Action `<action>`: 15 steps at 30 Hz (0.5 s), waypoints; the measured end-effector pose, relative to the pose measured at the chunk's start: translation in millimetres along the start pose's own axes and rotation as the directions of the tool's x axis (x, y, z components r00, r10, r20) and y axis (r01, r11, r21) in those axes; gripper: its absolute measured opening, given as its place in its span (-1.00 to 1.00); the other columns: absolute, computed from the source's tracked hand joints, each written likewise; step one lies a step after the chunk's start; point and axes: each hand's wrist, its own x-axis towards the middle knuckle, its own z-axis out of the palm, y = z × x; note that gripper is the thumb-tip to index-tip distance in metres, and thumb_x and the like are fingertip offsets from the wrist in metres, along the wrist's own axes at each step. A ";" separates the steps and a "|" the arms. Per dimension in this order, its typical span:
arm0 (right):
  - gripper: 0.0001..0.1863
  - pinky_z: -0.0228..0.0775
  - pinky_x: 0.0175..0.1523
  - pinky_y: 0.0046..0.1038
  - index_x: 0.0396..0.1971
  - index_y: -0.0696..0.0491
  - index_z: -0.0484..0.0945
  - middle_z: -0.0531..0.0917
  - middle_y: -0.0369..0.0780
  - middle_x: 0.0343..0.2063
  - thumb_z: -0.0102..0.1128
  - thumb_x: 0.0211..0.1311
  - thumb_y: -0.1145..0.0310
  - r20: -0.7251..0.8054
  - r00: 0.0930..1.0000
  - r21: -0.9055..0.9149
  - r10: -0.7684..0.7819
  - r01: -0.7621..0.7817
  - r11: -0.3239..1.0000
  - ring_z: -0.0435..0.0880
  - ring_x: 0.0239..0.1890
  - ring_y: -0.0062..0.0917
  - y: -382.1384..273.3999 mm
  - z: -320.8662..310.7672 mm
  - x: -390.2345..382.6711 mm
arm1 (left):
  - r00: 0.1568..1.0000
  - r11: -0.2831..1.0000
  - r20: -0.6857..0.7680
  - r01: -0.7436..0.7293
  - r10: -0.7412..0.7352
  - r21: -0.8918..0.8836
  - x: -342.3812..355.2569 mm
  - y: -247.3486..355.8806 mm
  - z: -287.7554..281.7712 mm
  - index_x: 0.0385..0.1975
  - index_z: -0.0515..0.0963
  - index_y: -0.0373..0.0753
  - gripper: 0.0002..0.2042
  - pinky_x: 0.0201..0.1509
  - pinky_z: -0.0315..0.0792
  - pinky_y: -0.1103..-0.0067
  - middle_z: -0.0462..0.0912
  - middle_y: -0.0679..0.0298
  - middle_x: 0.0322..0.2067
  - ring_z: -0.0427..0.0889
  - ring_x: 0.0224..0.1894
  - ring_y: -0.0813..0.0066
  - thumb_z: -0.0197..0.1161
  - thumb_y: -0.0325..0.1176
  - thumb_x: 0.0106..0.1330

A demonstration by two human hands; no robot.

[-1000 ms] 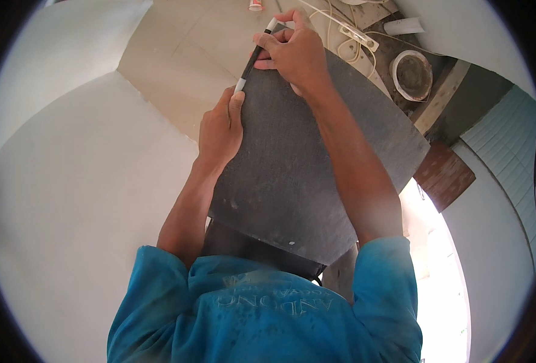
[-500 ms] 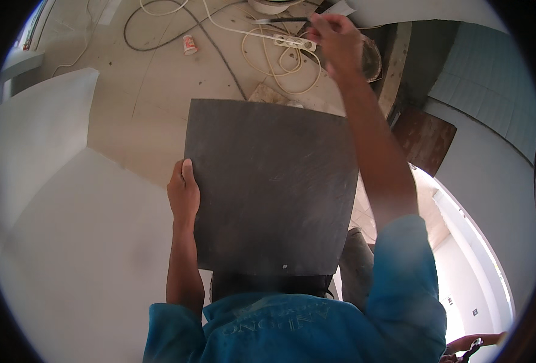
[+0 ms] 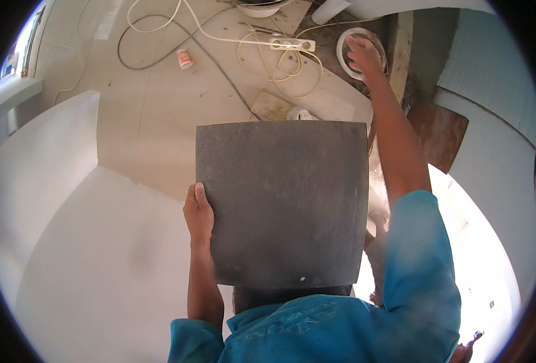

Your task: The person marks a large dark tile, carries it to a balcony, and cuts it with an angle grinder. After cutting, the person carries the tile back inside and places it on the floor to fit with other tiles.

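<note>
My left hand (image 3: 199, 212) is closed on the left edge of a large, square, dark grey tile (image 3: 286, 199), its thumb resting on the face. A small pale spot marks the tile near its lower edge. The tile lies in front of my body and hides what is beneath it. At the far right, my right hand (image 3: 365, 55) reaches over a round bucket (image 3: 342, 55) with a white rim. Its fingers are bent and apart, and I see nothing held in them. My hand covers part of the bucket's inside.
A white power strip (image 3: 292, 44) lies among looped cream cables on the dusty floor. Left of it are a dark cable (image 3: 224, 76) and a small red-and-white cup (image 3: 184, 59). A basin (image 3: 262, 8) stands at the far edge. White walls flank me; a brown board (image 3: 437, 136) leans at right.
My right hand has moved right, from above the power strip to the bucket. The thin dark tool it held no longer shows in it. My left hand still holds the tile.
</note>
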 end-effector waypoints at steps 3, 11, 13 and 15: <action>-0.34 0.49 -0.13 -0.36 0.08 0.03 0.48 0.60 -0.24 -0.14 0.28 0.17 -0.18 -0.005 0.996 -0.009 0.087 -0.087 0.996 0.61 -0.15 -0.53 16.3 -74.6 -62.6 | 0.997 0.998 -0.032 -0.067 0.066 -0.007 5.5 0.2 3.9 -0.07 0.53 -0.31 -0.54 -0.02 0.39 0.43 0.62 0.16 -0.30 0.54 -0.22 0.37 -0.15 0.00 0.57; -0.30 0.50 0.08 -0.34 0.35 -0.01 0.24 0.61 -0.20 0.03 0.28 0.24 0.23 0.682 0.629 0.103 0.374 -0.588 0.802 0.62 0.06 -0.40 108.5 -186.7 -325.0 | 0.993 0.996 0.075 -0.090 0.090 -0.004 -1.0 3.8 5.9 -0.02 0.49 -0.41 -0.50 0.09 0.35 0.40 0.60 0.08 -0.16 0.52 -0.08 0.27 -0.15 -0.01 0.56; -0.37 0.48 0.07 -0.38 0.25 0.08 0.37 0.63 -0.26 -0.05 0.34 0.18 0.32 0.750 0.581 0.161 0.317 -0.625 0.764 0.61 -0.01 -0.52 110.2 -181.7 -366.8 | 0.987 0.990 0.094 -0.137 0.133 0.040 -3.3 7.2 10.1 0.05 0.49 -0.43 -0.48 0.14 0.34 0.38 0.60 0.05 -0.08 0.52 -0.01 0.23 -0.15 -0.02 0.56; -0.40 0.44 0.06 -0.46 0.18 0.14 0.44 0.64 -0.28 -0.09 0.39 0.11 0.35 0.756 0.593 0.215 0.278 -0.626 0.750 0.60 -0.04 -0.57 132.1 -174.9 -387.3 | 0.983 0.984 0.078 -0.173 0.169 0.047 -17.9 15.8 18.5 0.11 0.47 -0.45 -0.47 0.20 0.32 0.37 0.59 0.01 0.01 0.52 0.07 0.18 -0.15 -0.03 0.56</action>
